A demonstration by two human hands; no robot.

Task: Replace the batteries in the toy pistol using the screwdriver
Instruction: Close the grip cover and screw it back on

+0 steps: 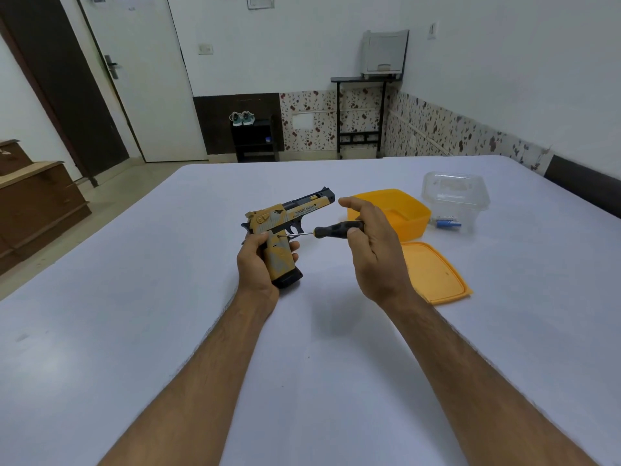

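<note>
I'm watching the left hand wrapping its fingers around the grip of the toy pistol, holding it up off the table with the barrel pointing away. That is giving the tool a steady, side-on target. The right hand is pinching the black handle of the screwdriver between thumb and curled fingers, index finger lifted loose above it; I read that as a light twirling hold. The shaft is running leftward, its tip meeting the pistol's side just above the left fingers, at what looks like a screw, though I can't make out the head. Just beyond the right fingers, the yellow box is sitting open, its lid lying flat beside the right wrist. Farther right, a clear container is holding small blue-tipped pieces, possibly the fresh batteries, waiting within reach.
</note>
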